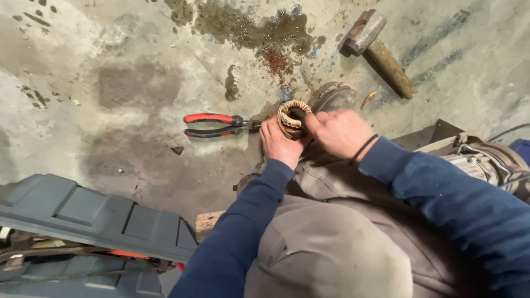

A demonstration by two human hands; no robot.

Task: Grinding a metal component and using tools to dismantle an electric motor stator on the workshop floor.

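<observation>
Both my hands hold a small round motor stator (291, 117) with copper windings, just above my knee. My left hand (279, 142) cups it from below and the left. My right hand (337, 131) grips it from the right, with a finger reaching into its hollow middle. A dark band circles my right wrist. Red-and-black pliers (218, 125) lie on the concrete floor just left of my left hand, jaws pointing toward it.
A hammer with a wooden handle (381, 51) lies on the floor at the upper right. An oily stain with rusty bits (254, 27) spreads at the top. A dark plastic tool case (88, 221) lies lower left. A grey motor housing (480, 160) sits at the right. My shoe (333, 96) shows behind the stator.
</observation>
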